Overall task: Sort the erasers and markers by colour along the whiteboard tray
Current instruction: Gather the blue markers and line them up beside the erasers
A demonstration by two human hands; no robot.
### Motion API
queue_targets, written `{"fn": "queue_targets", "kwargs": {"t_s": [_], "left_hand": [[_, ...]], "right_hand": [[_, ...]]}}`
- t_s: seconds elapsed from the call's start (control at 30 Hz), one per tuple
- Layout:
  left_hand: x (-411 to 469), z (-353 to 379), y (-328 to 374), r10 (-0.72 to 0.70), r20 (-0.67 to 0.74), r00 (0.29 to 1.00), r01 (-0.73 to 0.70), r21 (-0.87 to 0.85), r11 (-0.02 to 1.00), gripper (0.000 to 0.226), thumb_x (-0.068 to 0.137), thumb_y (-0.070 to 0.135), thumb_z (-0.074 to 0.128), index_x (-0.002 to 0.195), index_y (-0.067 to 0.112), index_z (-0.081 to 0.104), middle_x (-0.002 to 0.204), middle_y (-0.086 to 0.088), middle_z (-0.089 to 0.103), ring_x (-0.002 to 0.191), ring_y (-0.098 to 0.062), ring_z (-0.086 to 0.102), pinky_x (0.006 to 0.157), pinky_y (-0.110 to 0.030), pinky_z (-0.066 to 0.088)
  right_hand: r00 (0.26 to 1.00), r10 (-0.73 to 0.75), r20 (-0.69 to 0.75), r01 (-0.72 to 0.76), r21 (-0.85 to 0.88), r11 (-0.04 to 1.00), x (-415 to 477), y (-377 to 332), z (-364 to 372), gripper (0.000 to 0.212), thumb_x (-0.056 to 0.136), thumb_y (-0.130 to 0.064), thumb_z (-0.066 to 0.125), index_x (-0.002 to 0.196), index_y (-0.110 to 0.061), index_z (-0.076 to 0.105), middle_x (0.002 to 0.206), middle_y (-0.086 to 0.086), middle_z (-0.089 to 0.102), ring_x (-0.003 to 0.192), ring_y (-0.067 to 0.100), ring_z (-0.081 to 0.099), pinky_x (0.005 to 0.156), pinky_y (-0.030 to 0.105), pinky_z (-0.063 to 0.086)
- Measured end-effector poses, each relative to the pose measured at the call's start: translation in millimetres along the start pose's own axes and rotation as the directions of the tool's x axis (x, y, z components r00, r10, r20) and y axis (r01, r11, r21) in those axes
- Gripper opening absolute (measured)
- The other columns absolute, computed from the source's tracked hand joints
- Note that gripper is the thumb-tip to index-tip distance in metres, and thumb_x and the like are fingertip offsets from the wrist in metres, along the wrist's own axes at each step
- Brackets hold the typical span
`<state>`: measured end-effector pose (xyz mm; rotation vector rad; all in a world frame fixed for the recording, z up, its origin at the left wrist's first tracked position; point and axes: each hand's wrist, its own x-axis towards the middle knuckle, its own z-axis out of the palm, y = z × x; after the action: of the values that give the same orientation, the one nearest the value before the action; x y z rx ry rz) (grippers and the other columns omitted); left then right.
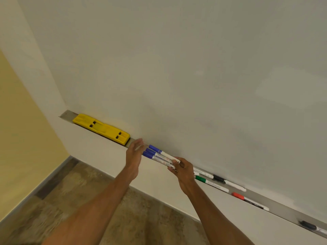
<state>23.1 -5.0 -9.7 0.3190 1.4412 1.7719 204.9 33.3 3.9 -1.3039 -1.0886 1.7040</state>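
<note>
A metal whiteboard tray runs from upper left to lower right under the whiteboard. Two yellow erasers lie end to end at its left end. My right hand grips the white ends of three blue-capped markers, caps pointing left. My left hand is flat with straight fingers against the blue caps, just right of the erasers. To the right on the tray lie a green-capped marker, a black-capped marker, a red-capped marker and another black-capped marker.
The white wall panel below the tray drops to a brown floor. A yellow wall closes the corner on the left. The whiteboard fills the upper view.
</note>
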Motion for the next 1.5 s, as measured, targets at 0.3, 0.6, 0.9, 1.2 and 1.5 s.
{"fn": "queue_targets", "kwargs": {"t_s": [0.3, 0.6, 0.9, 1.2, 1.5], "left_hand": [[29.1, -46.1, 8.1, 0.185, 0.507, 0.842, -0.539, 0.812, 0.223, 0.050, 0.097, 0.007, 0.043, 0.145, 0.015, 0.035, 0.152, -0.003, 0.036, 0.140, -0.020, 0.034, 0.112, -0.032, 0.034], [49.2, -51.7, -10.1, -0.032, 0.652, 0.757, -0.643, 0.735, -0.216, 0.069, 0.094, 0.003, 0.036, 0.152, 0.013, -0.001, 0.162, -0.005, 0.001, 0.150, -0.019, 0.001, 0.121, -0.035, 0.003], [59.9, -57.1, -24.3, -0.004, 0.652, 0.759, -0.642, 0.746, -0.177, 0.069, 0.096, 0.004, 0.036, 0.150, 0.009, -0.006, 0.161, -0.008, -0.005, 0.149, -0.023, -0.005, 0.121, -0.031, 0.001], [64.3, -60.2, -27.8, 0.038, 0.627, 0.778, -0.616, 0.773, -0.150, 0.068, 0.096, 0.004, 0.036, 0.151, 0.009, -0.005, 0.161, -0.007, -0.006, 0.149, -0.022, -0.005, 0.121, -0.030, 0.006], [64.7, -64.7, -26.6, 0.021, 0.569, 0.822, -0.557, 0.812, -0.172, 0.069, 0.096, 0.007, 0.041, 0.151, 0.007, -0.001, 0.161, -0.014, 0.001, 0.149, -0.028, -0.001, 0.120, -0.035, 0.013]], "right_hand": [[0.994, 0.046, -0.095, -0.055, -0.095, 0.994, 33.7, 12.5, 47.5, 0.022, 0.092, -0.002, 0.055, 0.112, 0.008, 0.057, 0.118, 0.033, 0.058, 0.103, 0.038, 0.064, 0.059, 0.020, 0.060], [0.972, 0.099, -0.211, -0.132, -0.150, 0.980, 55.6, 20.5, 82.2, 0.026, 0.090, 0.001, 0.057, 0.115, 0.008, 0.056, 0.121, 0.032, 0.053, 0.108, 0.041, 0.061, 0.061, 0.026, 0.061], [0.956, 0.125, -0.264, -0.194, -0.252, 0.948, 62.9, 21.7, 99.7, 0.027, 0.092, -0.003, 0.056, 0.117, 0.006, 0.056, 0.119, 0.026, 0.056, 0.106, 0.036, 0.062, 0.082, 0.036, 0.058], [0.934, -0.021, -0.358, -0.202, -0.572, 0.795, 56.7, 24.7, 127.1, 0.027, 0.097, -0.015, 0.047, 0.118, 0.003, 0.049, 0.121, 0.023, 0.058, 0.110, 0.035, 0.056, 0.096, 0.044, 0.049], [0.953, -0.010, -0.303, -0.240, -0.776, 0.584, 53.6, 19.8, 130.7, 0.028, 0.094, -0.003, 0.039, 0.122, 0.001, 0.044, 0.129, 0.021, 0.049, 0.122, 0.036, 0.043, 0.097, 0.040, 0.041]]}}
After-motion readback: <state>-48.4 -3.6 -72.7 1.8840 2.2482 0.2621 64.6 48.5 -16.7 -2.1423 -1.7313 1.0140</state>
